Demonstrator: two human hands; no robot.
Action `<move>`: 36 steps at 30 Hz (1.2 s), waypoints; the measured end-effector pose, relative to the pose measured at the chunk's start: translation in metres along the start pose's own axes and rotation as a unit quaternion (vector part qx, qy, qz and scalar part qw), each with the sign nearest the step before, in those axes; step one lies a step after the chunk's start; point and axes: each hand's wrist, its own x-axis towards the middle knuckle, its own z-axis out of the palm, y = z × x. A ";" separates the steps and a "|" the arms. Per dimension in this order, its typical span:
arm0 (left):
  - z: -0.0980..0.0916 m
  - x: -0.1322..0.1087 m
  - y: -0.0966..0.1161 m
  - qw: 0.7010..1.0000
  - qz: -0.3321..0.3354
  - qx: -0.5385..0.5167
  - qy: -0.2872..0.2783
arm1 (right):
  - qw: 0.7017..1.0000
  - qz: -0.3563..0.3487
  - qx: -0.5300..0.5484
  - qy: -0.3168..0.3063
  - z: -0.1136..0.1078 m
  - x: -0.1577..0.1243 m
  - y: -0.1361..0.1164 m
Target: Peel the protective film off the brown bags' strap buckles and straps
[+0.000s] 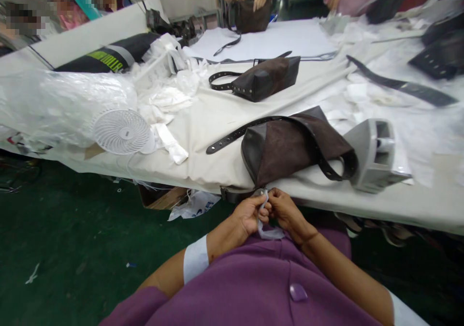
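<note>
The left hand and right hand come together just below the near edge of the counter, with both forearms angled inward from a purple top. Each grip is pressed together on a thin pale strip, which sags in a small loop under the fingers. The fingers hide its upper end, so what it joins and what it is made of are hard to make out. Nearest the hands, a brown bag lies on its side, almost touching them, with a studded strap arching over it. There are three brown bags in all: a second bag lies farther along the counter, and a third bag hangs at the far side in front of a co-worker, whose body is cut off by the top edge of the view. One loose dark strap lies to the right, beside one gray plastic machine. To the left are one white fan guard and a crumpled sheet of clear plastic. Dark pieces at the upper right are blurred and cut off.
</note>
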 end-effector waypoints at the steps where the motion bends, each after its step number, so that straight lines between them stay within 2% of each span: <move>1: -0.001 0.001 -0.001 1.000 0.006 0.007 0.004 | 1.000 -0.007 -0.006 -0.012 -0.002 0.000 -0.001; 3: -0.003 0.003 -0.004 1.000 0.014 0.019 0.017 | 0.999 -0.032 -0.031 -0.028 -0.009 0.001 -0.003; 7: -0.006 0.008 -0.011 0.995 0.072 0.053 0.035 | 0.996 -0.080 -0.035 0.031 -0.029 -0.001 -0.005; 9: -0.006 0.010 -0.014 0.992 0.098 0.071 0.042 | 0.997 -0.075 -0.020 0.030 -0.033 -0.002 -0.005; 14: -0.004 0.012 -0.020 0.985 0.135 0.095 0.059 | 0.994 -0.005 0.010 -0.112 -0.021 -0.002 -0.006; 16: -0.006 0.015 -0.022 0.983 0.138 0.102 0.065 | 0.989 0.014 0.021 -0.143 -0.014 -0.001 -0.007; 18: -0.009 0.018 -0.025 0.981 0.149 0.100 0.069 | 0.992 0.015 0.013 -0.127 -0.009 0.001 -0.008; 20: -0.013 0.021 -0.028 0.977 0.180 0.085 0.071 | 0.996 -0.007 -0.007 -0.084 -0.006 0.002 -0.010; 23: -0.016 0.020 -0.028 0.974 0.217 0.053 0.047 | 0.997 -0.048 -0.031 -0.043 -0.003 0.001 -0.013; 27: -0.016 0.013 -0.022 0.979 0.203 0.008 -0.001 | 0.999 -0.006 -0.023 -0.048 -0.002 0.000 -0.016; 36: -0.016 0.012 -0.018 0.982 0.186 0.005 -0.014 | 0.992 0.027 -0.034 -0.118 -0.014 0.013 -0.016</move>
